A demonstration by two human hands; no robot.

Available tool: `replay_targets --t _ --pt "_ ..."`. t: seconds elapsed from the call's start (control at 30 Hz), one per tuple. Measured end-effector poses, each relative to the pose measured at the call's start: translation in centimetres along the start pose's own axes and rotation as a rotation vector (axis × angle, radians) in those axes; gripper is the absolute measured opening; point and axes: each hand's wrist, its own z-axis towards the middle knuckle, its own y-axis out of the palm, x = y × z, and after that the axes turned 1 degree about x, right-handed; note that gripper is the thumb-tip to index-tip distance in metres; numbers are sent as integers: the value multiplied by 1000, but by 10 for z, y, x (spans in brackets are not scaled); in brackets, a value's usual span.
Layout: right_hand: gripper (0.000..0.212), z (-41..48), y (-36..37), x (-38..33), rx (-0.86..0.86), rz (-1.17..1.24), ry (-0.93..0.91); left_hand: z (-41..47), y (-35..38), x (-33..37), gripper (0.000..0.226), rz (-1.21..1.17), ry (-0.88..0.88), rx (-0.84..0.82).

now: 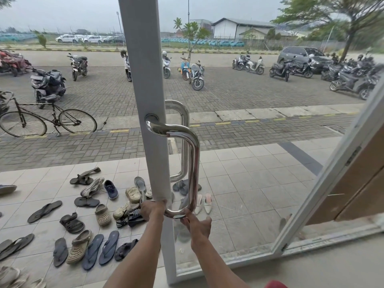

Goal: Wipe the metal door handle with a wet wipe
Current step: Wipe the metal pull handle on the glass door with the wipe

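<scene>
At the bottom bend of the polished chrome D-shaped door handle (192, 163), the left hand (153, 208) is curled round the white metal door stile (145, 80) just beside the handle's lower mount, and the right hand (194, 222) is pressing up under the curve. Can't tell if there's a wipe in there, no cloth visible. Risk imo: the door's ajar, so it could swing if that bracing hand slips, and the upper handle gets skipped.
</scene>
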Motion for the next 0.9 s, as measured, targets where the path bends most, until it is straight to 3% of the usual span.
replay_targets --t 0.1,0.2,0.23,0.3,0.37,0.43,0.53,0.63,0.8,0.9 --pt "141 4 -1 2 1 -8 -56 -2 1 -2 70 -4 -9 14" --pt "158 24 1 20 35 -68 -55 -12 -1 -18 77 -140 -75 -55" --pt "156 13 3 15 35 -107 -46 -9 0 -26 85 -220 -84 -106" --pt "131 -12 6 1 75 -183 -49 5 5 -44 88 -423 -141 -160" --pt "111 -15 6 1 114 -227 -62 18 12 -60 67 -530 -183 -205" --pt "108 -18 7 7 117 -270 -66 0 2 -57 47 -518 -216 -257" --pt "108 -24 8 12 109 -291 -70 5 -2 -57 28 -441 -212 -340" --pt "109 -24 7 11 101 -295 -81 24 -2 -55 31 -333 -169 -300" --pt "103 -21 3 10 75 -279 -100 42 13 -43 76 -52 -60 -69" --pt "95 -17 2 13 51 -275 -111 16 4 -25 55 48 58 -72"
